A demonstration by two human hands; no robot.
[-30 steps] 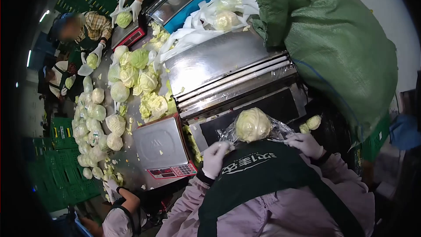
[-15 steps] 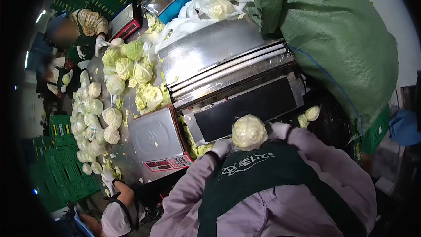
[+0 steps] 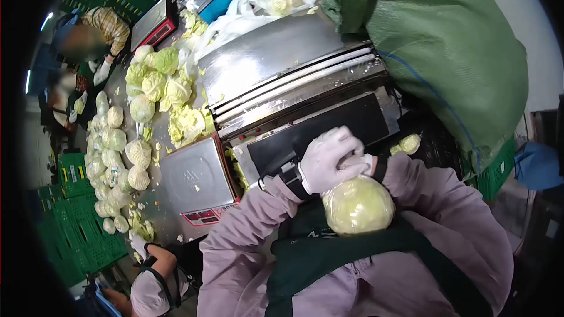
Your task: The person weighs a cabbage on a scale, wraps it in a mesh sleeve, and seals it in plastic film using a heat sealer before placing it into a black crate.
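A pale green cabbage (image 3: 359, 205) in shiny clear film is held close against the dark green apron. My left hand (image 3: 330, 155), in a white glove, is closed at the cabbage's far side, its fingers bent over my right hand. My right hand (image 3: 356, 165), also gloved, is closed there too and partly covered by the left. The gathered film between the fingers is hidden. Just beyond the hands lies the black plate (image 3: 329, 132) of the metal wrapping machine (image 3: 276, 61).
A scale (image 3: 197, 176) stands left of the machine. Loose cabbages (image 3: 154, 85) and a pile of wrapped ones (image 3: 108, 152) lie farther left. A big green sack (image 3: 446, 53) is at right. Co-workers (image 3: 108, 29) (image 3: 155, 290) are along the left side.
My hands have come together from either side of the cabbage to its far side. The cabbage is nearer my body, now tightly covered in film. The view has shifted slightly.
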